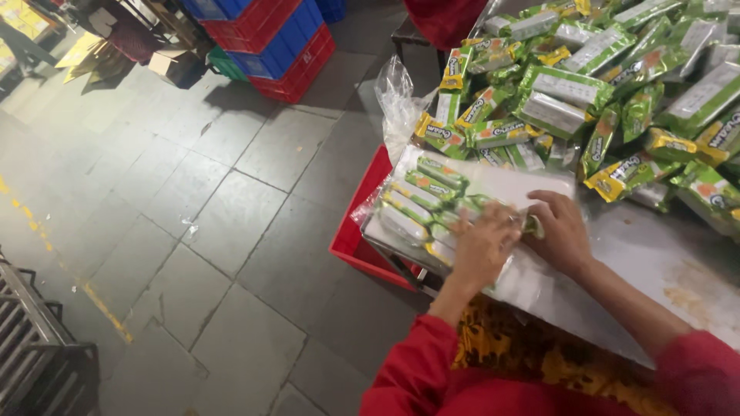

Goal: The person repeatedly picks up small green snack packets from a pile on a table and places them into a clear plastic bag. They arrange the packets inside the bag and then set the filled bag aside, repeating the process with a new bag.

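- A metal desk (655,262) stands over a grey tiled floor (193,231); red and blue crates (270,38) are stacked at the far side of the room, and a red crate (362,231) sits below the desk's left edge.
- A heap of green and yellow snack packets (601,92) covers the desk's far end.
- At the desk's left edge lies a clear plastic bag (432,200) holding rows of the same packets.
- The left hand (484,245), fingers curled, presses on the bag's near end.
- The right hand (563,231), fingers bent down, touches the bag just beside it; whether either hand grips a packet cannot be told.
- Red sleeves (416,370) cover both arms.
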